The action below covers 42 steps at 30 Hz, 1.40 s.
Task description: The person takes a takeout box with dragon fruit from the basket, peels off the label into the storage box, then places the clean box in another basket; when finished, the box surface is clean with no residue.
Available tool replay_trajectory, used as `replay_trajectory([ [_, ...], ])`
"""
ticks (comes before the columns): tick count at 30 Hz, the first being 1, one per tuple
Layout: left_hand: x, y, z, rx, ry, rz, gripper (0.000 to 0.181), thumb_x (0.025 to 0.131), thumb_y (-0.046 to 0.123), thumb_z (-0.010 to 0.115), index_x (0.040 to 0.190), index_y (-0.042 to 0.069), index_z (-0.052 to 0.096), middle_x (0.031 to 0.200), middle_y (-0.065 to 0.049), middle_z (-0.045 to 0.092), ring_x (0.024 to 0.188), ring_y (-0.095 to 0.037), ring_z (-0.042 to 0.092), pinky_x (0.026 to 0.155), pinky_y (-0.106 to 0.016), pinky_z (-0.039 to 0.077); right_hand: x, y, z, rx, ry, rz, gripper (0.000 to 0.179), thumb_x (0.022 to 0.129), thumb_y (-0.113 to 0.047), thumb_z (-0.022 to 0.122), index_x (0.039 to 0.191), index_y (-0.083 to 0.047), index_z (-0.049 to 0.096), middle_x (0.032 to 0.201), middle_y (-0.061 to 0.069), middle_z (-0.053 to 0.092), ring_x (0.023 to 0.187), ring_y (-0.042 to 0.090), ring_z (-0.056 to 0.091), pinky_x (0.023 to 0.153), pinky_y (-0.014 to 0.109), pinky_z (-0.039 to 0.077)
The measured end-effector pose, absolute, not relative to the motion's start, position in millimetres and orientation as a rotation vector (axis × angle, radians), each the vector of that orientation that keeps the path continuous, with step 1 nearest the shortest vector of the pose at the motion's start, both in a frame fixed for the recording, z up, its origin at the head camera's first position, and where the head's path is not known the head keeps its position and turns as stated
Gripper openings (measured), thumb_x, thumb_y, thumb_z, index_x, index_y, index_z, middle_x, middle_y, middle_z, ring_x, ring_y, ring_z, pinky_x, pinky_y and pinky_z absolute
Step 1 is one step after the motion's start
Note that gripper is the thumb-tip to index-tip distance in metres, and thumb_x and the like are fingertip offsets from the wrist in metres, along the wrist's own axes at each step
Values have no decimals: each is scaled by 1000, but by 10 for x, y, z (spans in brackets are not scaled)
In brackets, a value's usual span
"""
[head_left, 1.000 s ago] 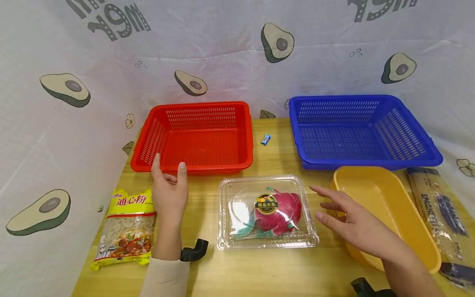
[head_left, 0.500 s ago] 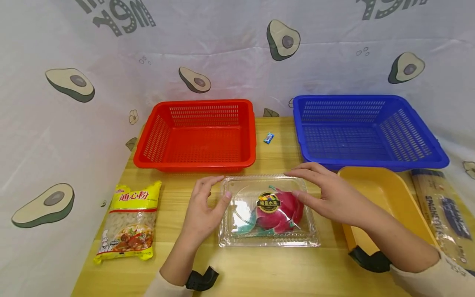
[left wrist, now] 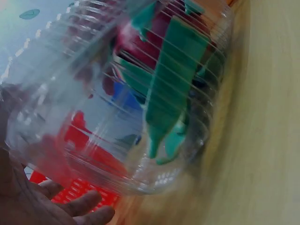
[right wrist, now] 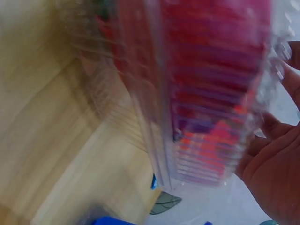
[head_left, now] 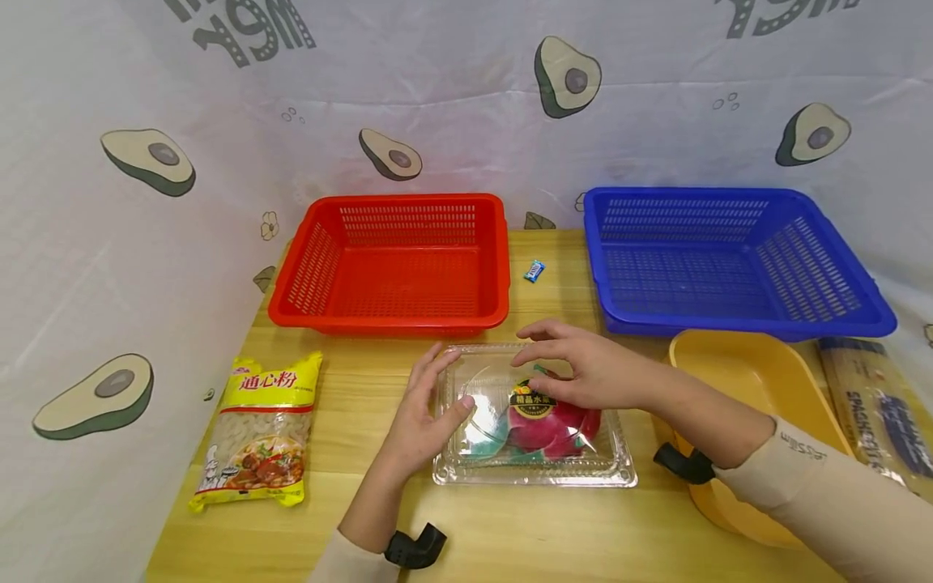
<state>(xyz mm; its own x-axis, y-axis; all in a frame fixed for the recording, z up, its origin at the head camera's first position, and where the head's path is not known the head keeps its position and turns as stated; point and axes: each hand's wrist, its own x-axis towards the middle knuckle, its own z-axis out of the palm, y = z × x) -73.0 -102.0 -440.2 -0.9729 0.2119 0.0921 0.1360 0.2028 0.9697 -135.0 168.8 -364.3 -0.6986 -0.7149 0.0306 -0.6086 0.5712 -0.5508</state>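
Observation:
A clear plastic clamshell box (head_left: 539, 474) with a black round label lies on the table, holding a magenta dragon fruit (head_left: 561, 433) with green fins. At the box's left edge is my left hand (head_left: 423, 425), thumb reaching over the lid and fingers loosely extended. My right hand (head_left: 594, 368) is over the lid's right part, fingers slightly bent and gripping nothing; whether it touches the lid cannot be told. In the left wrist view the box's ribbed side (left wrist: 173, 93) fills the middle. The right wrist view is blurred, with fingers near the box's edge.
A red basket (head_left: 394, 324) and a blue basket (head_left: 743, 320) stand at the back, a small blue candy packet (head_left: 535, 270) between them. To the left lies a yellow macaroni bag (head_left: 262, 433). A yellow tub (head_left: 758, 356) and a spaghetti pack (head_left: 875, 405) are at right.
Both hands have moved inward to the clamshell box, the left from near the macaroni bag, the right from beside the yellow tub to over the lid. The box has stayed in place.

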Motion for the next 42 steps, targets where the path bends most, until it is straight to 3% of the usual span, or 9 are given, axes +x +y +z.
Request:
replay_trajectory([
  [7, -787, -1014, -4496, 411, 2301, 1999, 62, 94, 12, 67, 152, 17, 45, 168, -18, 18, 156, -43, 18, 121, -70, 18, -1338, 1679, -3755, -1075, 2593, -805, 26, 93, -29, 74, 119, -27, 75, 150, 12, 56, 135, 38, 54, 107, 64, 46],
  [13, -805, -1005, -4565, 451, 2261, 2034, 58, 94, 10, 62, 150, 13, 45, 169, -16, 14, 158, -39, 12, 123, -69, 12, -1328, 1672, -3812, -1033, 2582, -873, 22, 92, -25, 76, 113, -27, 77, 149, 13, 57, 136, 39, 53, 109, 67, 42],
  [21, -808, -1004, -4618, 536, 2299, 1980, 47, 95, 17, 57, 142, 16, 52, 169, -16, 11, 157, -42, 10, 116, -79, 12, -1294, 1622, -3855, -1007, 2669, -870, 16, 89, -26, 78, 101, -36, 73, 144, 8, 61, 134, 34, 56, 111, 69, 35],
  [25, -810, -998, -4617, 558, 2307, 1976, 46, 95, 17, 55, 140, 14, 51, 168, -17, 14, 157, -40, 10, 118, -77, 9, -1288, 1606, -3880, -998, 2692, -856, 2, 94, -34, 73, 95, -34, 71, 144, 7, 61, 133, 33, 56, 111, 68, 36],
  [42, -815, -991, -4620, 542, 2304, 1977, 45, 93, 17, 55, 137, 14, 52, 167, -17, 18, 157, -38, 13, 121, -74, 9, -1298, 1631, -3885, -987, 2640, -918, 8, 97, -38, 67, 93, -31, 69, 145, 7, 60, 137, 36, 53, 114, 71, 30],
])
